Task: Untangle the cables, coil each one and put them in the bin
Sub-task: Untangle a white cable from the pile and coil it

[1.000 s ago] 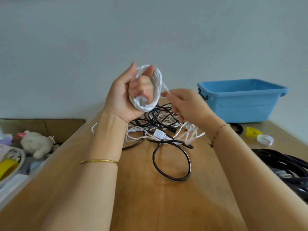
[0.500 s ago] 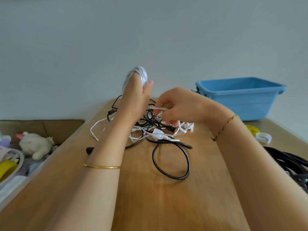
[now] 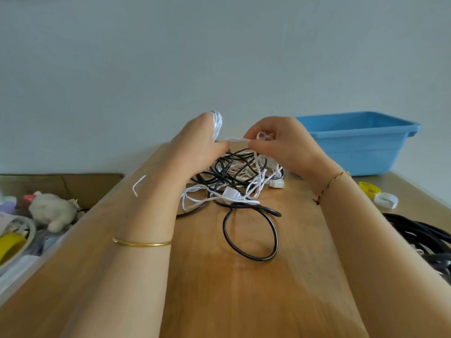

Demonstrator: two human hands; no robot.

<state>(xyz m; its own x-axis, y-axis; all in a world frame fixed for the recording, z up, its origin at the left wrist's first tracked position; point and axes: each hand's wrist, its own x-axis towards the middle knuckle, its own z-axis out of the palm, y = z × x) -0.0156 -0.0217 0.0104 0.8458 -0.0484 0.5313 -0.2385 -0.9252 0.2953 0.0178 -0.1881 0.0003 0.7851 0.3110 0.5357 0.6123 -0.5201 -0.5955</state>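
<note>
Risk of snagging: left hand [image 3: 200, 145] grips the white coil [image 3: 218, 121], right hand [image 3: 280, 145] pinches its taut strand [image 3: 235, 139] near the bin [image 3: 353, 152], and a hard pull could tighten the tangle [image 3: 234, 176].

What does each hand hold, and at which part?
Left hand grips the coiled part of the white cable; right hand pinches its loose strand just beside the coil.

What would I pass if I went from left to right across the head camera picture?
Fluffy toy → left hand gripping the coiled white cable → right hand pinching that cable's loose stretch → blue bin. The tangle on the table sits under both hands, so I left it out.
</note>
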